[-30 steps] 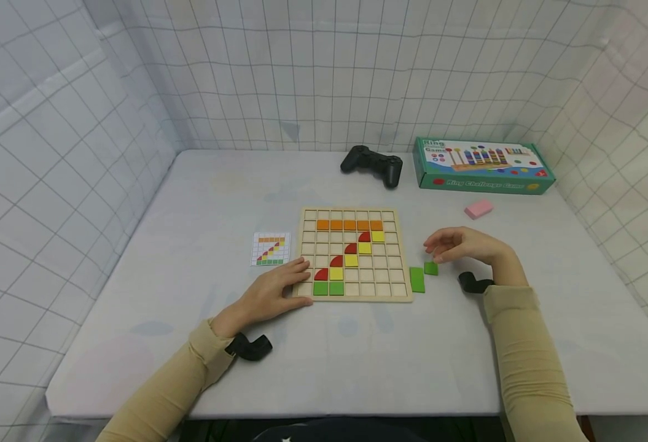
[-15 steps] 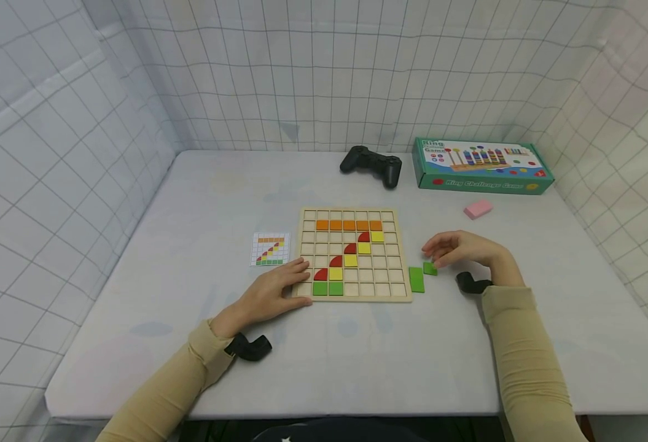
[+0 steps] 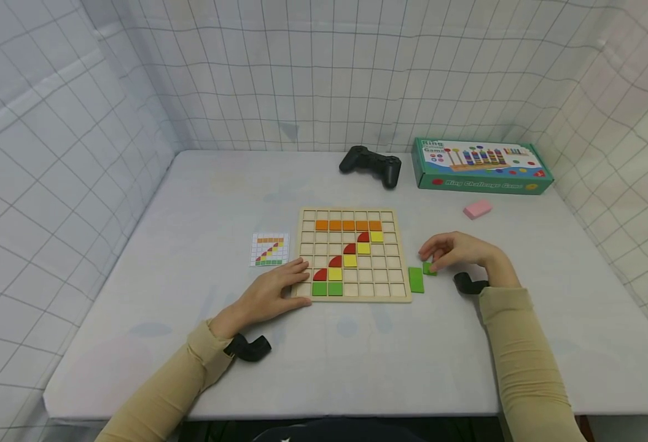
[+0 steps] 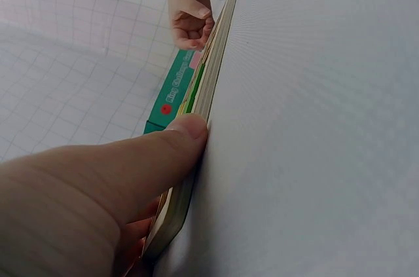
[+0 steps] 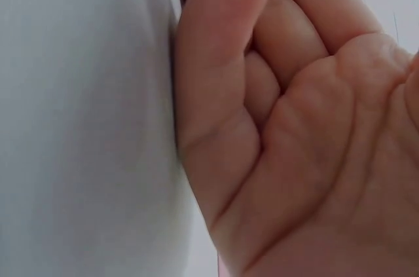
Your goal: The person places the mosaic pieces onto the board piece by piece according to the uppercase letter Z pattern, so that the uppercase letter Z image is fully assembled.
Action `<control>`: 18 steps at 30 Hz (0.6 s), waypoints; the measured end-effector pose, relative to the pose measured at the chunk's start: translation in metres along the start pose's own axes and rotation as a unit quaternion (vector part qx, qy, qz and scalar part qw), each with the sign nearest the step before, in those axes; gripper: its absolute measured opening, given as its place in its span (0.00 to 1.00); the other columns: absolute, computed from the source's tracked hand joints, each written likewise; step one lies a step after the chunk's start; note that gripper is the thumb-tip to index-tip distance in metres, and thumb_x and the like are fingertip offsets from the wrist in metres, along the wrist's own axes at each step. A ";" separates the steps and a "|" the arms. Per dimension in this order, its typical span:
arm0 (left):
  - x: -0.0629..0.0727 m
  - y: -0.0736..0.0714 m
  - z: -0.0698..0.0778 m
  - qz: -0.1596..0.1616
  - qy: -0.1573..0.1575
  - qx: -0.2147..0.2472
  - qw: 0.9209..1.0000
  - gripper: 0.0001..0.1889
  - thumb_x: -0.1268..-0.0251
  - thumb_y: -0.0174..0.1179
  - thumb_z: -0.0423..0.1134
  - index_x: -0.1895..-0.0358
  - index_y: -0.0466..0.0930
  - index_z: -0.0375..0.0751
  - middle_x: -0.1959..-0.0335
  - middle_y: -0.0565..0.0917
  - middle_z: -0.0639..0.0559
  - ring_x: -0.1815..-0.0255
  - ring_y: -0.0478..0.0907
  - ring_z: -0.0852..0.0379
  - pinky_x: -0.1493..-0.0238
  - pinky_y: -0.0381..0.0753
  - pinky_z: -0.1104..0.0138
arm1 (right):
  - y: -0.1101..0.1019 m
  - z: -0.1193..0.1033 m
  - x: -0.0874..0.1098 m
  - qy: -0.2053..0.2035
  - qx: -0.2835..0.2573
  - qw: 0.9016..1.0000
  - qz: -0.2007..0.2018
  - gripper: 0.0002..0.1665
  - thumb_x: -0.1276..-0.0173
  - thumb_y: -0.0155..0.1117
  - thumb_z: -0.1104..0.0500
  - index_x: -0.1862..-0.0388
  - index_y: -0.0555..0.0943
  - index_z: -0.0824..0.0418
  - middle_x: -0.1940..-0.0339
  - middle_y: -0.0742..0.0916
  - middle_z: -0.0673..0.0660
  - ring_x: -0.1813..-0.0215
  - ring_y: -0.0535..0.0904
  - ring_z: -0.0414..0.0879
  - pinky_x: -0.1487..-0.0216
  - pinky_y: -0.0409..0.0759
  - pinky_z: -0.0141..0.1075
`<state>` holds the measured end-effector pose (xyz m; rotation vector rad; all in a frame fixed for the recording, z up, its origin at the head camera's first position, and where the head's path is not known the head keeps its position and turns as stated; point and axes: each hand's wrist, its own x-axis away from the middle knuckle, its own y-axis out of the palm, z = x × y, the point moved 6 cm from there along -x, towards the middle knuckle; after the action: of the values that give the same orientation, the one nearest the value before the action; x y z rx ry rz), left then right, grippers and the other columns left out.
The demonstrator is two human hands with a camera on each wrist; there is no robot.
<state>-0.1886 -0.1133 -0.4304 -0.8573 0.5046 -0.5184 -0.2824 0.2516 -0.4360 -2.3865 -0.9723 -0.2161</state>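
Observation:
A square wooden grid board (image 3: pixel 379 296) lies on the table with orange, red, yellow and green tiles set in its cells. My left hand (image 3: pixel 276 286) holds its near left corner, fingers over the left side and thumb along the front edge; the left wrist view has the thumb (image 4: pixel 177 139) against the board's side (image 4: pixel 213 74). My right hand (image 3: pixel 462 250), fingers loosely curled, has its thumb over a small green square tile (image 3: pixel 427 270), partly hiding it. A green rectangular tile (image 3: pixel 416 280) lies between it and the board. The right wrist view shows mainly the palm (image 5: pixel 308 139).
A pattern card (image 3: pixel 270 250) is left of the board. Behind are a black game controller (image 3: pixel 372 164), a green Ring Challenge Game box (image 3: pixel 484 167) and a pink block (image 3: pixel 477 209). Grid-patterned sheets (image 3: pixel 324 80) wall the table (image 3: pixel 213 202) at the back and sides.
My right hand has come slightly left and down, its thumb now overlapping the small green tile. The left hand and the board keep their places.

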 end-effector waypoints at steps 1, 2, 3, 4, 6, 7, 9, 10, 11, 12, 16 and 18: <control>0.000 0.000 0.000 -0.001 0.000 -0.001 1.000 0.33 0.42 0.65 0.51 0.39 0.73 0.32 0.33 0.67 0.41 0.29 0.58 0.49 0.30 0.59 0.56 | 0.000 0.000 0.000 0.000 0.002 1.000 -0.001 0.24 0.44 0.72 0.62 0.49 0.78 0.69 0.56 0.84 0.60 0.64 0.76 0.43 0.62 0.77 0.30; 0.000 0.000 0.000 -0.001 0.000 -0.001 1.000 0.33 0.42 0.65 0.51 0.39 0.73 0.32 0.33 0.67 0.41 0.29 0.58 0.49 0.30 0.59 0.56 | 0.000 0.000 -0.001 0.003 0.004 1.000 0.000 0.24 0.45 0.72 0.62 0.50 0.78 0.69 0.57 0.84 0.60 0.64 0.76 0.43 0.62 0.77 0.30; 0.000 0.000 0.000 -0.002 0.000 -0.001 1.000 0.33 0.42 0.65 0.51 0.39 0.73 0.32 0.33 0.67 0.41 0.29 0.58 0.48 0.30 0.59 0.56 | 0.001 0.000 -0.002 0.003 0.006 1.000 0.000 0.24 0.45 0.73 0.62 0.50 0.79 0.69 0.57 0.84 0.60 0.65 0.76 0.43 0.63 0.77 0.30; 0.000 0.000 0.000 -0.002 0.000 -0.001 1.000 0.33 0.42 0.65 0.51 0.39 0.73 0.32 0.33 0.67 0.41 0.29 0.58 0.48 0.30 0.59 0.56 | 0.001 0.000 -0.002 0.004 0.008 1.000 0.000 0.24 0.46 0.73 0.62 0.50 0.79 0.68 0.57 0.84 0.60 0.65 0.76 0.43 0.64 0.77 0.30; 0.000 0.000 0.000 -0.003 0.001 -0.002 1.000 0.33 0.42 0.65 0.51 0.39 0.73 0.32 0.33 0.67 0.41 0.29 0.58 0.48 0.30 0.59 0.56 | 0.002 0.000 -0.003 0.006 0.009 1.000 0.000 0.24 0.46 0.73 0.62 0.51 0.79 0.68 0.58 0.84 0.59 0.66 0.75 0.43 0.65 0.76 0.30; 0.000 0.000 0.000 -0.003 0.001 -0.002 1.000 0.33 0.42 0.65 0.51 0.39 0.73 0.32 0.33 0.67 0.41 0.29 0.58 0.48 0.30 0.59 0.56 | 0.002 0.000 -0.003 0.006 0.010 1.000 0.000 0.24 0.46 0.73 0.62 0.51 0.79 0.68 0.58 0.84 0.59 0.66 0.75 0.43 0.65 0.76 0.29; 0.000 -0.001 0.000 -0.003 0.001 -0.001 1.000 0.33 0.42 0.65 0.51 0.39 0.73 0.32 0.33 0.67 0.41 0.29 0.58 0.48 0.30 0.59 0.56 | 0.003 0.000 -0.003 0.008 0.013 1.000 0.000 0.24 0.47 0.73 0.62 0.51 0.80 0.67 0.59 0.84 0.58 0.67 0.75 0.43 0.66 0.75 0.29; 0.000 -0.001 0.000 -0.003 0.001 -0.001 1.000 0.33 0.42 0.65 0.51 0.39 0.73 0.32 0.33 0.67 0.41 0.29 0.58 0.48 0.30 0.59 0.56 | 0.003 0.000 -0.003 0.007 0.014 1.000 -0.001 0.23 0.46 0.73 0.62 0.51 0.80 0.67 0.60 0.84 0.58 0.67 0.74 0.43 0.66 0.75 0.29; 0.000 0.000 0.000 -0.003 0.001 -0.001 1.000 0.33 0.42 0.65 0.51 0.39 0.73 0.32 0.33 0.67 0.41 0.29 0.58 0.49 0.30 0.59 0.56 | 0.003 0.000 -0.003 0.006 0.016 1.000 -0.002 0.23 0.47 0.73 0.62 0.52 0.80 0.67 0.61 0.84 0.58 0.67 0.74 0.43 0.67 0.75 0.29; 0.000 0.000 0.000 -0.003 0.001 -0.001 1.000 0.33 0.42 0.65 0.51 0.39 0.73 0.32 0.33 0.67 0.41 0.29 0.57 0.49 0.30 0.59 0.56 | 0.003 -0.001 -0.003 0.004 0.018 1.000 -0.004 0.23 0.47 0.73 0.62 0.52 0.80 0.67 0.61 0.83 0.58 0.67 0.74 0.43 0.67 0.75 0.29; 0.000 0.000 -0.001 -0.003 0.000 0.000 1.000 0.33 0.42 0.65 0.51 0.39 0.72 0.32 0.33 0.66 0.42 0.29 0.57 0.49 0.30 0.59 0.56 | 0.004 -0.004 -0.003 0.003 0.031 0.999 -0.005 0.21 0.48 0.74 0.63 0.55 0.80 0.67 0.64 0.82 0.58 0.68 0.73 0.44 0.68 0.74 0.29; 0.000 0.000 0.000 -0.002 0.001 0.000 1.000 0.33 0.42 0.65 0.51 0.39 0.73 0.32 0.33 0.67 0.41 0.29 0.57 0.49 0.30 0.59 0.55 | 0.005 -0.006 -0.003 0.002 0.039 0.999 -0.004 0.21 0.48 0.74 0.63 0.56 0.80 0.67 0.65 0.81 0.58 0.68 0.72 0.44 0.68 0.73 0.29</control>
<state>-0.1887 -0.1139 -0.4304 -0.8570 0.5050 -0.5231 -0.2809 0.2431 -0.4346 -2.3096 -0.9715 -0.1831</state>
